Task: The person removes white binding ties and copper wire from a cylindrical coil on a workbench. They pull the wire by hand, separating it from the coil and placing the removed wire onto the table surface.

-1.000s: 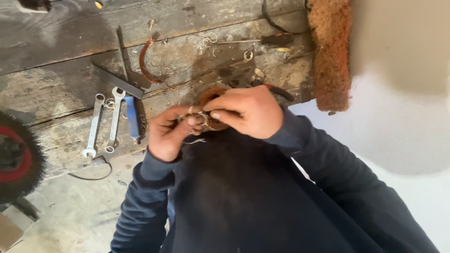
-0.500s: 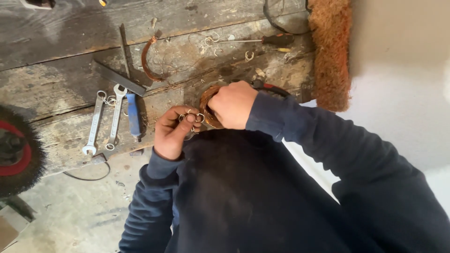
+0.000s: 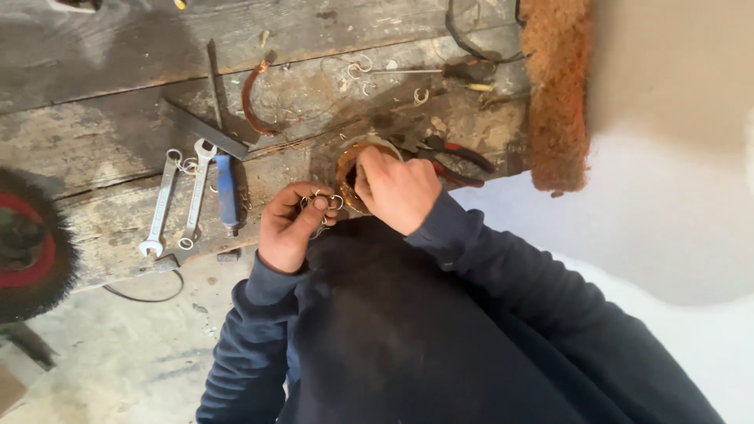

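Observation:
My left hand (image 3: pixel 289 229) is curled around several small metal rings (image 3: pixel 320 201), pinched between thumb and fingers just over the near edge of the wooden bench (image 3: pixel 102 149). My right hand (image 3: pixel 402 192) is beside it on the right, its fingertips dipped into a small round rusty tin (image 3: pixel 345 166) that stands on the bench. Whatever those fingertips may hold is hidden inside the tin. The two hands are a few centimetres apart. My dark blue sleeves and dark top fill the lower part of the view.
Red-handled pliers (image 3: pixel 459 163) lie right of the tin. Left of my hands lie two spanners (image 3: pixel 179 206), a blue-handled tool (image 3: pixel 225 196), a metal square (image 3: pixel 203 129) and a curved rusty strip (image 3: pixel 250 98). A screwdriver (image 3: pixel 440 71) lies further back. A wire wheel (image 3: pixel 27 243) is far left, a coir mat (image 3: pixel 554 86) right.
My right hand left the rings at my left hand, moved to the tin and put its fingers inside. The pliers are uncovered. My left hand has stayed put with the rings.

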